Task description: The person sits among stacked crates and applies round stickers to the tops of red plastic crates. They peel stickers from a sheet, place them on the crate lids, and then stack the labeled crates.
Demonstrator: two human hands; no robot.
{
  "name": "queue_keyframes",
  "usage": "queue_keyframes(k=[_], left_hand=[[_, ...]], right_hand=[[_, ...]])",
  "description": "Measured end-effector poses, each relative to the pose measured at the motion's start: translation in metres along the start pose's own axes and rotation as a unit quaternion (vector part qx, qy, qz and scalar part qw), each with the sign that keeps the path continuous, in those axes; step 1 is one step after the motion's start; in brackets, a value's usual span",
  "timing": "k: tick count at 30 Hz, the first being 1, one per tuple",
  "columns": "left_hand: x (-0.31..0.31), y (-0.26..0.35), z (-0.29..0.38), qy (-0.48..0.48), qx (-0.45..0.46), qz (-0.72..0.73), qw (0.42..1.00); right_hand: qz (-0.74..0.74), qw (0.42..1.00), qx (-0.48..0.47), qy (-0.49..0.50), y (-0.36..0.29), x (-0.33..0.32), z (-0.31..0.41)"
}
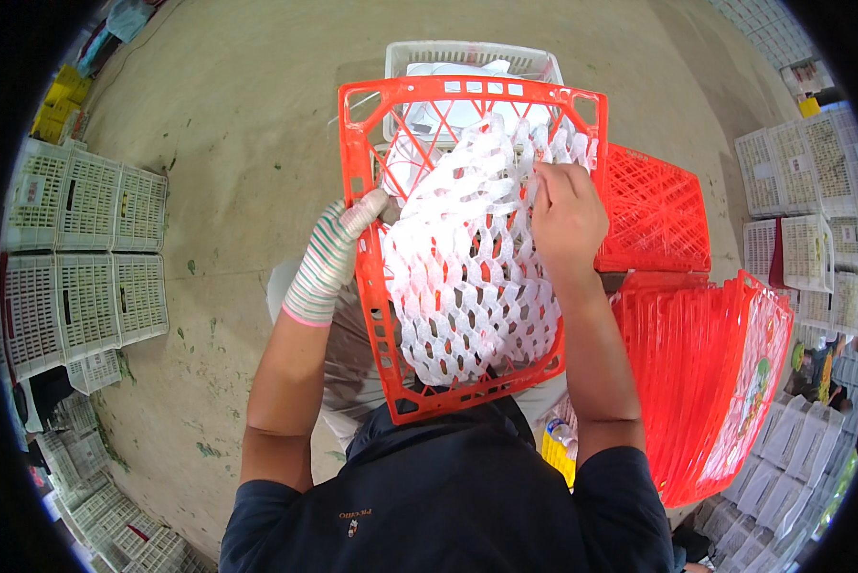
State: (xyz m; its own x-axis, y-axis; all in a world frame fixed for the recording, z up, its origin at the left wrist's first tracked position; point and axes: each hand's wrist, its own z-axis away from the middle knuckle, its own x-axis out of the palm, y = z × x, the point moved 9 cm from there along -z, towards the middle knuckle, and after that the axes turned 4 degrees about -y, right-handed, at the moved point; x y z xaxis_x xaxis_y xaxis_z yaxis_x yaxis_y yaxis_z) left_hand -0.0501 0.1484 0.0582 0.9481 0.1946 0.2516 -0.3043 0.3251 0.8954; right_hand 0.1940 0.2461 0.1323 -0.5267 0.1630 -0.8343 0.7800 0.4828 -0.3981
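A red plastic lattice panel (369,286) is held up tilted before me. My left hand (337,247), in a striped glove, grips its left rim, thumb over the edge and fingers hidden behind. White foam netting (464,265) with open diamond holes is spread across most of the lattice. With bent fingertips, my bare right hand (570,211) pinches the netting near the panel's right side. Beyond the panel's top edge stands a white plastic crate (472,51), partly covered by it, with white sheets (457,70) inside.
On my right, many similar red panels (679,387) stand packed together, with another red lattice piece (654,208) behind them. White crates (88,200) are stacked at the left, more crates (801,168) at the right. A plastic bottle (561,432) lies by my right elbow.
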Motion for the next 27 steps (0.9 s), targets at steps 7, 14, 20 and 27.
queue_keyframes(k=[7, 14, 20, 27], left_hand=[[0.006, 0.008, 0.002, -0.010, 0.032, -0.025, 0.999], [0.013, 0.013, -0.001, -0.051, 0.065, -0.074, 0.994], [0.009, 0.003, 0.004, -0.002, 0.045, 0.055, 0.997], [0.024, 0.019, -0.002, -0.011, 0.086, -0.119, 0.989]], right_hand=[[0.027, 0.993, -0.091, -0.073, -0.025, 0.006, 0.009], [-0.047, 0.991, -0.017, -0.121, -0.023, 0.019, 0.014], [-0.165, 0.981, -0.026, -0.096, -0.013, 0.028, 0.009], [-0.151, 0.976, -0.156, 0.028, -0.043, 0.005, 0.009]])
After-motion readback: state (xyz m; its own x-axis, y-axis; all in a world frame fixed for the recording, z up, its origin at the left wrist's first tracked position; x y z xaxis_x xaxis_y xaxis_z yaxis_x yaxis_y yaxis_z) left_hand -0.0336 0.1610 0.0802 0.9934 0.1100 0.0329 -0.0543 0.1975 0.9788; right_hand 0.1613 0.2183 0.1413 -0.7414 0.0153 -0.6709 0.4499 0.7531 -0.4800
